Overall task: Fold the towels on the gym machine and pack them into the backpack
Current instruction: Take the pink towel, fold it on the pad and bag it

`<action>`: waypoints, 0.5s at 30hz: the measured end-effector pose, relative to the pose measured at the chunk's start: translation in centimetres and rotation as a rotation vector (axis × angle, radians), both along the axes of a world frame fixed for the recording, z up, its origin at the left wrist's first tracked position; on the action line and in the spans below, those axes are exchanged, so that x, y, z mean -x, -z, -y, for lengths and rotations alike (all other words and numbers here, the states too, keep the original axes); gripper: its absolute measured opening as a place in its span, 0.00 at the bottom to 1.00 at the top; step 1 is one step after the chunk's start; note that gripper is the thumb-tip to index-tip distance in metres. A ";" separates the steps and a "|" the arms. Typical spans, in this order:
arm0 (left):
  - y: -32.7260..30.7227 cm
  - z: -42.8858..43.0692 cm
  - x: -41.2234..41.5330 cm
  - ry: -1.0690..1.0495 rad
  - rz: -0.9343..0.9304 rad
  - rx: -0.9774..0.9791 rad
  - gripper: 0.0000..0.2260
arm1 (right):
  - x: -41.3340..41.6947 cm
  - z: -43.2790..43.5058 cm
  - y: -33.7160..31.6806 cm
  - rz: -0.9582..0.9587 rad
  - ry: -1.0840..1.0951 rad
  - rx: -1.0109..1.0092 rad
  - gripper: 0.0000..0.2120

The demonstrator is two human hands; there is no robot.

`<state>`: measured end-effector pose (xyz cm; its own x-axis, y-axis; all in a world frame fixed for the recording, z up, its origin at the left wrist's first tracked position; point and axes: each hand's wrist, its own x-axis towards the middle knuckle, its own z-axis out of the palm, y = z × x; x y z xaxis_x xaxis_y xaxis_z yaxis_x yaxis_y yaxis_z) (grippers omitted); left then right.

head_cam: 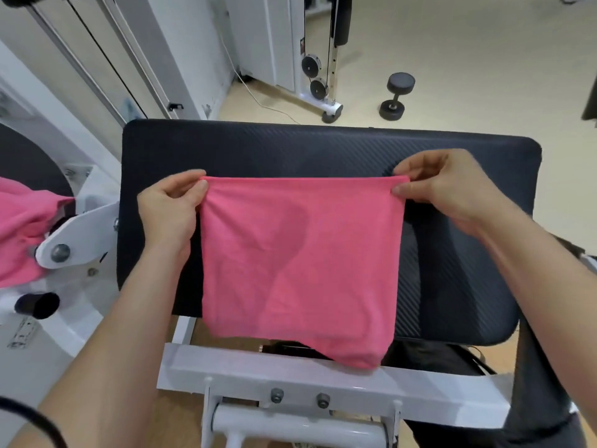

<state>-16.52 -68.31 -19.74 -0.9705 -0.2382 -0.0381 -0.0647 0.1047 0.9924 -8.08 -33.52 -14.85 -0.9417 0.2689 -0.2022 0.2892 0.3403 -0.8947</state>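
You are standing in a gym, looking down at a black machine pad (323, 150) that is sitting on a white steel frame (290, 373) with bolts showing along its front. Beyond the pad, a black dumbbell (401, 83) is lying on the pale floor (484, 59). A white cable station (281, 43) is standing behind it, showing two black pulley wheels (311, 66) beside a perforated post (334, 69). To your left, more white uprights (174, 43) are rising out of view, and a white pivot arm (74, 234) with a grey bolt is jutting out beside the pad.
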 end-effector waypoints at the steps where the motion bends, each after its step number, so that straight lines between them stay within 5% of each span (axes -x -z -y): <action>1: -0.4 -0.4 0.5 -0.007 -0.028 0.011 0.09 | 0.6 0.1 -0.2 -0.028 0.054 0.025 0.12; 5: -2.0 -2.3 2.8 -0.071 -0.126 0.064 0.06 | 3.5 1.0 -0.6 -0.174 0.285 0.078 0.14; 15: -2.1 -3.4 7.8 -0.113 -0.203 0.235 0.05 | 4.8 1.6 2.6 -0.506 0.321 -0.504 0.09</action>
<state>-24.29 -64.87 -17.67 -0.9197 -0.3237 0.2222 0.1079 0.3356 0.9358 -12.84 -35.15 -17.41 -0.7478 0.4886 0.4496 0.0406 0.7095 -0.7036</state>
